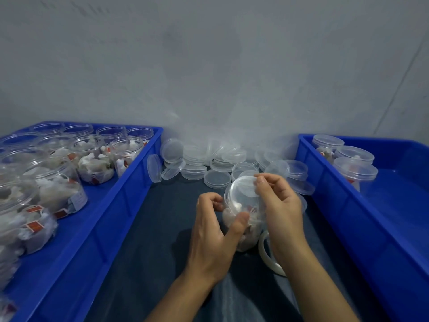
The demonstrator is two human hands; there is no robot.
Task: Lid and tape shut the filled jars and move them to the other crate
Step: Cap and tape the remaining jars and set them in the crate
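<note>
A tape roll (269, 256) lies on the dark table (148, 228) at about 5 o'clock from the held jar (241, 219), partly hidden under the right wrist. The jar is gripped by the left hand (213, 233), its thumb curled across the near side and its fingers round the far left side, so that the jar sits at 1 o'clock from the palm and is tilted away. A lid (243, 187) is pinched on the jar's mouth by the right hand (278, 205), which lies at 3 o'clock from the jar, fingertips on the lid's right edge. At 9 o'clock, the left crate (130, 182) is filled with open jars (92, 163). At 3 o'clock, the right crate (329, 201) holds three lidded jars (352, 163) in its far corner. At 12 o'clock, loose lids (209, 161) are heaped against the grey wall (209, 66).
</note>
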